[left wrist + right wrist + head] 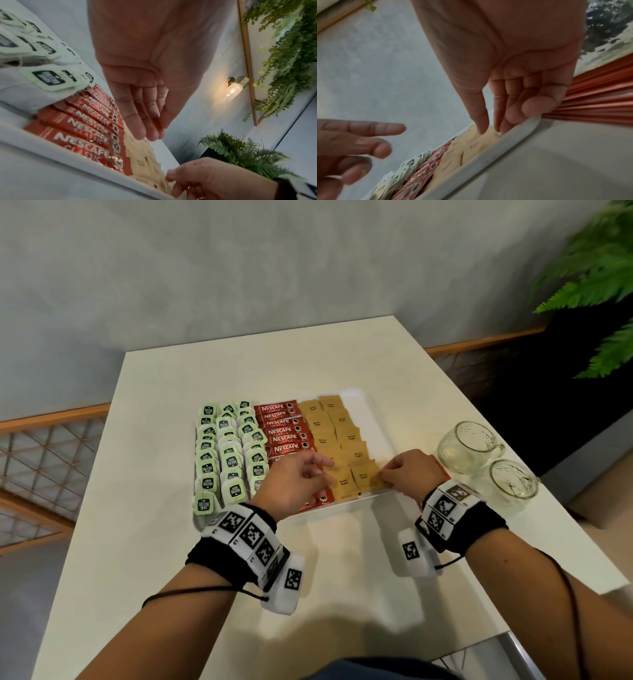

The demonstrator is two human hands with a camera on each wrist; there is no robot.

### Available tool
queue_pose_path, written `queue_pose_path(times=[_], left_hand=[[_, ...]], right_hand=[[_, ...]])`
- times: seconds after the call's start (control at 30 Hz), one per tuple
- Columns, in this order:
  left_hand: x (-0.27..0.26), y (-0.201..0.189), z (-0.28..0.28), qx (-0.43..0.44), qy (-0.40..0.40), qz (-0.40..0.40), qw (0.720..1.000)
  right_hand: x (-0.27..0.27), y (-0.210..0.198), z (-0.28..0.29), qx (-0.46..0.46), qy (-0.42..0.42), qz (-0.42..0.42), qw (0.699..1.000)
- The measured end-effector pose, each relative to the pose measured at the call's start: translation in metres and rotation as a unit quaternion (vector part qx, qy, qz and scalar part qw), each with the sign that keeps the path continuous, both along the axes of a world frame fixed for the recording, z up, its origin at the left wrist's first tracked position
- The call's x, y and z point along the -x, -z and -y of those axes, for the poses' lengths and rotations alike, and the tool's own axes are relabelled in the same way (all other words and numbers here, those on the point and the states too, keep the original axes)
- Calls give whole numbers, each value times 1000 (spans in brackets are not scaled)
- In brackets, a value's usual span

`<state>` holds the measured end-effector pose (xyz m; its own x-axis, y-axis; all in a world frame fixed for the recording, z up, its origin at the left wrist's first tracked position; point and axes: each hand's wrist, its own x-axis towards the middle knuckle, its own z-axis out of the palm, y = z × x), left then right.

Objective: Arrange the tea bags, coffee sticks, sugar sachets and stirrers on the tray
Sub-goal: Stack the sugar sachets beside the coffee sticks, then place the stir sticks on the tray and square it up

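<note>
A white tray [375, 419] on the table holds three columns of green tea bags [226, 453], a row of red coffee sticks [284, 429] and two columns of brown sugar sachets [342, 433]. My right hand [383, 477] pinches the front right sugar sachet [363, 478] at its edge, close to the tray's near rim [488, 155]; thumb and fingers [481, 128] meet on it. My left hand [323, 469] hovers over the front coffee sticks [82, 129], its fingers [149, 129] straight and holding nothing. No stirrers are in view.
Two glass mugs [466, 445] [510, 482] stand on the table right of the tray. The tray's right strip is bare. The white table [205, 577] reaches toward me. A fern [599, 285] hangs at the far right, off the table.
</note>
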<state>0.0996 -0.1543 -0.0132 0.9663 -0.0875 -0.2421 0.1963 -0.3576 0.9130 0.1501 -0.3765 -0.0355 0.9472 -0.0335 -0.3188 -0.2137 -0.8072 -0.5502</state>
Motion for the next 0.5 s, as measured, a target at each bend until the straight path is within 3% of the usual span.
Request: queue_pose_path(times=[0.1, 0.23, 0.33, 0.5], left_hand=[[2, 2, 22, -17, 5, -10, 1000], [4, 12, 62, -51, 48, -50, 996], [4, 22, 95, -91, 75, -64, 991], [-1, 30, 137, -166, 96, -63, 979]], right_hand=[[7, -2, 12, 12, -35, 34, 999], [14, 0, 42, 125, -64, 87, 986], [13, -3, 61, 181, -75, 53, 979], [14, -10, 70, 184, -109, -3, 977]])
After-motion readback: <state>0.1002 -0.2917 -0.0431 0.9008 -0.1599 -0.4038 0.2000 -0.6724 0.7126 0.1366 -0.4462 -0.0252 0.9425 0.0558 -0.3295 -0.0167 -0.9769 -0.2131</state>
